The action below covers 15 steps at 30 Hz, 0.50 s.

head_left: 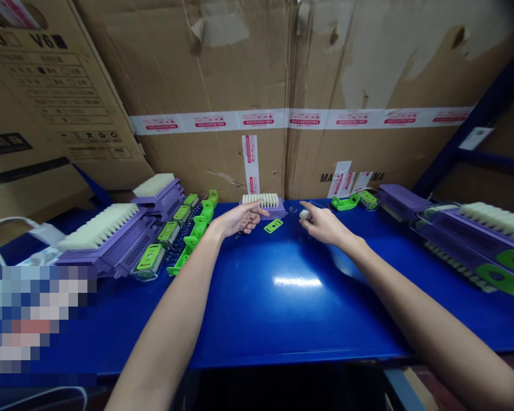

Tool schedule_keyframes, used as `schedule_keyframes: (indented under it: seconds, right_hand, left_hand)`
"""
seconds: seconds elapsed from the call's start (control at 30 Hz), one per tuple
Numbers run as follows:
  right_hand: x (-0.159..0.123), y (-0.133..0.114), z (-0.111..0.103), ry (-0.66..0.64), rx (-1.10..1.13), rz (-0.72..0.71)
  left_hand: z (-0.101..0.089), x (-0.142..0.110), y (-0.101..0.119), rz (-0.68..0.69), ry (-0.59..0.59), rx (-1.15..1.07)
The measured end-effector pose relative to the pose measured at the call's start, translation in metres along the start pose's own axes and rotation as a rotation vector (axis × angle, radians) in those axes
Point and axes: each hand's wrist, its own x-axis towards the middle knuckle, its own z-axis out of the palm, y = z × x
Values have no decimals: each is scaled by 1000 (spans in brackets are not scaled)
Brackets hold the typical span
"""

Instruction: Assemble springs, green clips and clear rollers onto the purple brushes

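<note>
My left hand (243, 220) is beside a purple block with cream bristle-like teeth (278, 212), partly covering it. Its index finger points right and the other fingers curl inward; what they hold, if anything, I cannot make out. Thin dark coils show under it. On the right, my right hand (324, 224) has its index finger extended, while its thumb and lower fingers close on a small whitish piece (304, 214). A flat green plate with cut-outs (273, 226) lies on the blue table (257, 319) between both hands.
At left stand purple toothed blocks (107, 234), a row of green-topped clear pieces (168, 234), springs and green brackets (203, 220). At right are a green bracket (345, 202) and more purple blocks (458, 228). Cardboard (223, 74) walls the back.
</note>
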Motion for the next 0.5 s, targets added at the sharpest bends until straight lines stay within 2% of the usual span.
schedule_keyframes:
  seconds: [0.07,0.2,0.27,0.37,0.5]
  right_hand:
    - [0,-2,3,-15,-63,32]
    - [-2,-6,8,-26,-129,74]
    - [-3,-7,10,-13,-111,75]
    - [-2,-6,12,31,-40,47]
    - [-2,-5,11,82,-34,57]
  left_hand:
    - [6,4,-3,25,101,245]
    - [17,10,-12,194,395,1009]
    - [20,10,-15,241,486,1283]
    - [19,7,-17,285,560,1460]
    - [11,4,-20,364,676,1546]
